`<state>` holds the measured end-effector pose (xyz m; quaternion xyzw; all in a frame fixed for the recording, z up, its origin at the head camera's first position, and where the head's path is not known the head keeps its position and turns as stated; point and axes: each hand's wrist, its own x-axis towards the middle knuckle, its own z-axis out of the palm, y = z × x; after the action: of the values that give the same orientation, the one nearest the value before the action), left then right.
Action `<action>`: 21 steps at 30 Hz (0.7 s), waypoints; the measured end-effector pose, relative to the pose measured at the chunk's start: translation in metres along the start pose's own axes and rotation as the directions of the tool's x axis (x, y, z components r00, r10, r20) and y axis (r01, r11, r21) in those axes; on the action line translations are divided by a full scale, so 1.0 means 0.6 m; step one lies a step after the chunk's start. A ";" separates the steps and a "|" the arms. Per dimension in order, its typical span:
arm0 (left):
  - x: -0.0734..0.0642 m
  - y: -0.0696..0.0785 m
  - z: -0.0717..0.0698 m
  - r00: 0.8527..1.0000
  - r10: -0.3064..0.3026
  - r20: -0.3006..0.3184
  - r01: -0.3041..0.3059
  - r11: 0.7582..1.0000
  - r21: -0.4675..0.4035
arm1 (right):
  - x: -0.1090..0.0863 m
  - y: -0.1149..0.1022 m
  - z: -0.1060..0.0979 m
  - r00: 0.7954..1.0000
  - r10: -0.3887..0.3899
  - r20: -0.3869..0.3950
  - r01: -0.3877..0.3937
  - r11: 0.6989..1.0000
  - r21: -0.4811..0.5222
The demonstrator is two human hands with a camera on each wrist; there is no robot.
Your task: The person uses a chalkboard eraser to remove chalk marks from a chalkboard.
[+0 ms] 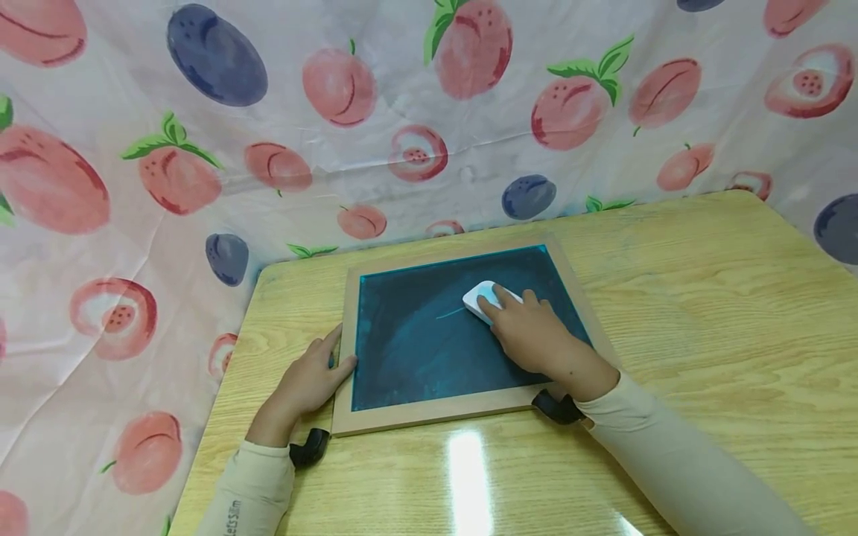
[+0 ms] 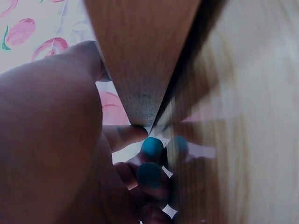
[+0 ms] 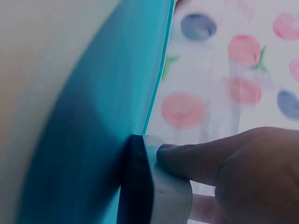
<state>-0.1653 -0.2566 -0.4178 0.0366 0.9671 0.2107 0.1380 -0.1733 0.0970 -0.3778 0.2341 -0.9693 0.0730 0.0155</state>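
Observation:
A chalkboard (image 1: 415, 350) with a light wooden frame lies on the table, its dark face lightly smeared with teal. My right hand (image 1: 536, 335) holds a white block eraser (image 1: 484, 296) on the upper right of that face; a thin teal chalk line (image 1: 450, 313) shows just left of it. In the right wrist view, fingers press the pale back of the eraser (image 3: 170, 191), its dark side against the board. My left hand (image 1: 311, 380) grips the frame's left edge, thumb on top. Teal-coloured fingertips (image 2: 152, 147) show beside the frame's outer side (image 2: 145, 56) in the left wrist view.
The pale wood-grain table (image 1: 704, 313) extends to the right of the board and in front of it. A fruit-patterned cloth (image 1: 281, 112) hangs behind and at the left. Black wrist mounts (image 1: 558, 407) sit by both wrists, close to the frame's front edge.

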 end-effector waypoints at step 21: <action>0.002 0.001 -0.003 1.000 -0.015 0.007 0.015 1.000 0.008 | 0.011 -0.063 0.000 0.994 -0.034 0.101 0.031 0.999 0.032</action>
<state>-0.1670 -0.2567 -0.4161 0.0308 0.9676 0.2057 0.1430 -0.1619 0.0607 -0.3722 0.2536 -0.9637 0.0757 -0.0361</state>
